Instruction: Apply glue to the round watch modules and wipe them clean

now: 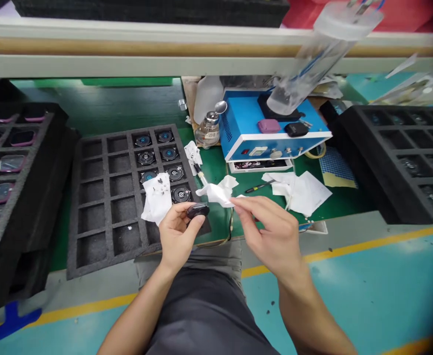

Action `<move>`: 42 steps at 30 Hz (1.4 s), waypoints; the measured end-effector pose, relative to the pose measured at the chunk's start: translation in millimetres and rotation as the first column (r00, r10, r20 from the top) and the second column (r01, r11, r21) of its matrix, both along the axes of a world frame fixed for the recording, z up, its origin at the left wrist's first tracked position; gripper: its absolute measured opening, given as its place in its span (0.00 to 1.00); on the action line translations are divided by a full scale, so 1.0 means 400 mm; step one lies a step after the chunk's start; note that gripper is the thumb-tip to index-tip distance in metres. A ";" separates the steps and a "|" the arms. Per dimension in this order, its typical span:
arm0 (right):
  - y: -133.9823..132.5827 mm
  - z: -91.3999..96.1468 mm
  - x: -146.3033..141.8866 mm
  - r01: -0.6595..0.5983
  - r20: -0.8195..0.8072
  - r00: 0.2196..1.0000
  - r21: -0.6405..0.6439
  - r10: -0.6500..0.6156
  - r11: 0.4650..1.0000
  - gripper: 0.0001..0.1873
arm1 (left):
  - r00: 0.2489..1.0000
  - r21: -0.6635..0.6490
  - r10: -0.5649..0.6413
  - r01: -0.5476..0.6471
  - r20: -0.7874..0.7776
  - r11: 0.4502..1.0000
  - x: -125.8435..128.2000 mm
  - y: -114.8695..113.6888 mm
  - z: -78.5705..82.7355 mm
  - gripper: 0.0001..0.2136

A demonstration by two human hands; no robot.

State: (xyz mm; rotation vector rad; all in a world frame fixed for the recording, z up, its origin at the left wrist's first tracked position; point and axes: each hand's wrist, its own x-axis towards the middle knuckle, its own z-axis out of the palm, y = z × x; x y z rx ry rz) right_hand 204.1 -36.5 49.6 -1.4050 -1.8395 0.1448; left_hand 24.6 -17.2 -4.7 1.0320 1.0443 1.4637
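Note:
Between thumb and fingers of my left hand (179, 231) is a round black watch case (198, 210), held on edge above the right front of a foam tray. My right hand (270, 229) pinches a crumpled white wipe (219, 193), a little to the right of the watch case and apart from it. The black foam tray (110, 197) has several round watch cases (181, 194) in its right-hand compartments. A second white wipe (157, 197), with dark specks on it, lies across that tray. Behind the held wipe, a slim pen-like tool (200, 173) shows in part.
A blue control box (275, 130) stands at the back, bearing a tilted clear cylinder (308, 64). Left of it is a glass bottle (208, 130). More wipes (305, 192) and a black pen (259, 187) lie to the right. Stacked foam trays flank the bench: left stack (49, 162), right stack (367, 167).

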 end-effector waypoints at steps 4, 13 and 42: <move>-0.011 -0.001 -0.019 -0.096 0.009 0.995 -0.064 0.097 0.993 0.14 | 1.000 -0.007 -0.001 0.001 -0.027 1.000 -0.002 -0.003 0.002 0.10; -0.004 0.023 -0.019 -0.137 0.205 0.969 -0.014 0.137 0.990 0.13 | 1.000 0.055 -0.017 0.018 -0.020 0.998 0.001 -0.002 0.004 0.09; -0.024 -0.034 -0.070 0.051 0.297 0.952 0.092 -0.076 0.994 0.18 | 0.976 0.123 0.131 -0.111 -0.173 0.986 0.040 -0.015 -0.023 0.06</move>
